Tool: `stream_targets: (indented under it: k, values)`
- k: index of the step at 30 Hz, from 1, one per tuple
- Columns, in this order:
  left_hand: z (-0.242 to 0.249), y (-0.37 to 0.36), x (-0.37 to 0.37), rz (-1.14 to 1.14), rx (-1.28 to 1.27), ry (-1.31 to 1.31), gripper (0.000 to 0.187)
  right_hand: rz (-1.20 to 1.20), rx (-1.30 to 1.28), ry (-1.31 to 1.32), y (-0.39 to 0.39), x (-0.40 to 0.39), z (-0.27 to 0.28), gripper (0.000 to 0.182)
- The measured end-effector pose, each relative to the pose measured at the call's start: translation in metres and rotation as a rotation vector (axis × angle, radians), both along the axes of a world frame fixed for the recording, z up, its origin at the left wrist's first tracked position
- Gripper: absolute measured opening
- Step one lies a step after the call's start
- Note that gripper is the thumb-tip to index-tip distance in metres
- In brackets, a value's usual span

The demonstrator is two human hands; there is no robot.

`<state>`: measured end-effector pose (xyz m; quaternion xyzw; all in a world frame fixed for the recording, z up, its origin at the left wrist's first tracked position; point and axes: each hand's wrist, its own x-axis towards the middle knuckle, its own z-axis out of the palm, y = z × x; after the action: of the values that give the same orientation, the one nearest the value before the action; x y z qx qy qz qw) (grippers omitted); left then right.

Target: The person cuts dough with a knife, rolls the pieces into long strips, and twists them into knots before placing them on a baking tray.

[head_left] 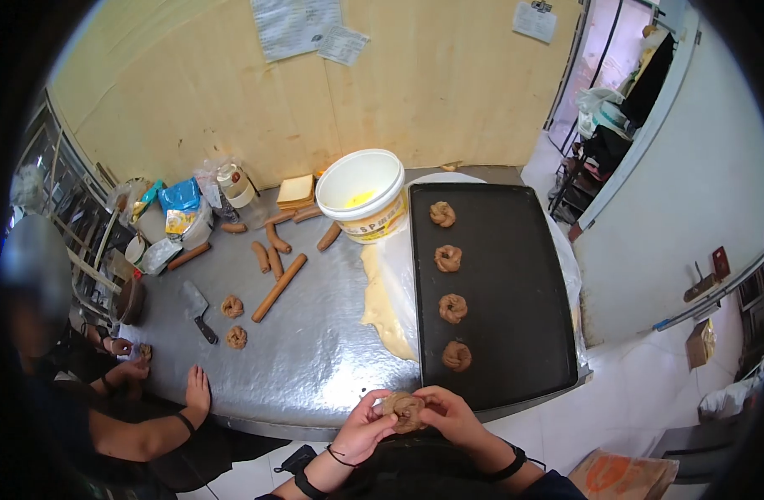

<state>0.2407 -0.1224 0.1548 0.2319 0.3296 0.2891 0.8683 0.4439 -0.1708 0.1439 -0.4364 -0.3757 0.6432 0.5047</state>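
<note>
A twisted ring of brown dough (405, 412) is held between my two hands at the table's front edge. My left hand (361, 429) grips its left side with thumb and fingers. On the other side my right hand (453, 418) pinches the ring's right edge. Just beyond my hands lies a black baking tray (507, 292), with several similar dough rings in a column along its left side; the nearest tray ring (457, 357) is a little above my right hand.
A white bucket (361, 185) stands behind the tray's left side. Brown dough rolls (279, 288), a knife (200, 315) and two dough rings (233, 322) lie on the metal table (315, 358). At left, a co-worker's hand (197, 390) rests on the table edge; other hands work beyond it.
</note>
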Motion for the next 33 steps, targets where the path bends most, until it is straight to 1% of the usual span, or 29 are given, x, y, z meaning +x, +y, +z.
stream_targets:
  k: [2, 4, 6, 7, 9, 10, 12, 13, 14, 16, 17, 19, 20, 22, 23, 25, 26, 28, 29, 31, 32, 33]
  values:
    - [-0.002, 0.002, 0.004, -0.052, 0.012, 0.040, 0.039, -0.017, -0.087, 0.019, -0.004, 0.001, 0.004, 0.027]
    - [-0.007, 0.005, 0.011, -0.106, 0.028, 0.076, 0.039, -0.055, -0.104, -0.014, -0.008, 0.013, -0.005, 0.026]
    - [-0.020, 0.009, 0.025, -0.186, 0.198, 0.111, 0.039, -0.095, -0.120, -0.049, -0.013, 0.028, -0.013, 0.026]
    - [-0.029, 0.012, 0.034, -0.194, 0.200, 0.107, 0.039, -0.131, -0.145, -0.116, -0.015, 0.035, -0.015, 0.025]
    - [-0.050, 0.016, 0.053, -0.327, 0.702, 0.357, 0.040, -0.181, -0.155, -0.279, -0.021, 0.051, -0.034, 0.024]
    - [-0.052, 0.020, 0.063, -0.334, 0.705, 0.352, 0.040, -0.190, -0.155, -0.280, -0.021, 0.059, -0.036, 0.024]
    - [-0.055, 0.030, 0.083, -0.497, 0.737, 0.481, 0.039, -0.227, -0.144, -0.532, -0.021, 0.071, -0.038, 0.025]
    - [-0.062, 0.031, 0.094, -0.469, 0.779, 0.500, 0.037, -0.255, -0.137, -0.610, -0.020, 0.077, -0.043, 0.026]
    - [-0.072, 0.035, 0.101, -0.476, 0.786, 0.495, 0.037, -0.266, -0.135, -0.612, -0.018, 0.080, -0.048, 0.026]
    - [-0.084, 0.040, 0.112, -0.527, 1.117, 0.709, 0.038, -0.278, -0.194, -0.665, -0.016, 0.084, -0.057, 0.025]
    - [-0.088, 0.038, 0.114, -0.532, 1.124, 0.704, 0.038, -0.288, -0.193, -0.666, -0.014, 0.085, -0.060, 0.025]
    - [-0.085, 0.036, 0.117, -0.619, 1.340, 0.938, 0.040, -0.115, -0.223, -1.050, -0.011, 0.086, -0.060, 0.030]
    - [-0.084, 0.036, 0.118, -0.623, 1.344, 0.934, 0.040, -0.121, -0.225, -1.050, -0.010, 0.086, -0.058, 0.030]
    - [-0.062, 0.037, 0.118, -0.806, 1.289, 1.119, 0.041, -0.173, -0.218, -1.261, -0.003, 0.086, -0.045, 0.041]
    - [-0.056, 0.039, 0.117, -0.812, 1.293, 1.116, 0.041, -0.178, -0.222, -1.260, 0.001, 0.089, -0.045, 0.041]
    - [-0.047, 0.048, 0.114, -0.692, 1.229, 1.061, 0.044, -0.262, -0.118, -1.136, 0.011, 0.098, -0.048, 0.045]
    - [-0.046, 0.053, 0.115, -0.697, 1.231, 1.057, 0.044, -0.266, -0.123, -1.137, 0.016, 0.100, -0.048, 0.045]
    - [-0.046, 0.066, 0.120, -0.483, 1.324, 0.933, 0.049, -0.141, -0.096, -1.022, 0.028, 0.101, -0.050, 0.045]
    - [-0.054, 0.072, 0.125, -0.410, 1.345, 0.879, 0.051, -0.145, -0.098, -1.023, 0.034, 0.101, -0.057, 0.045]
    - [-0.089, 0.085, 0.136, -0.399, 1.369, 0.844, 0.051, -0.143, 0.073, -0.999, 0.047, 0.101, -0.070, 0.042]
    - [-0.100, 0.089, 0.139, -0.386, 1.394, 0.815, 0.051, -0.143, 0.071, -1.001, 0.050, 0.101, -0.068, 0.042]
    - [-0.093, 0.089, 0.141, -0.391, 1.323, 0.806, 0.051, -0.152, 0.057, -0.947, 0.053, 0.102, -0.063, 0.042]
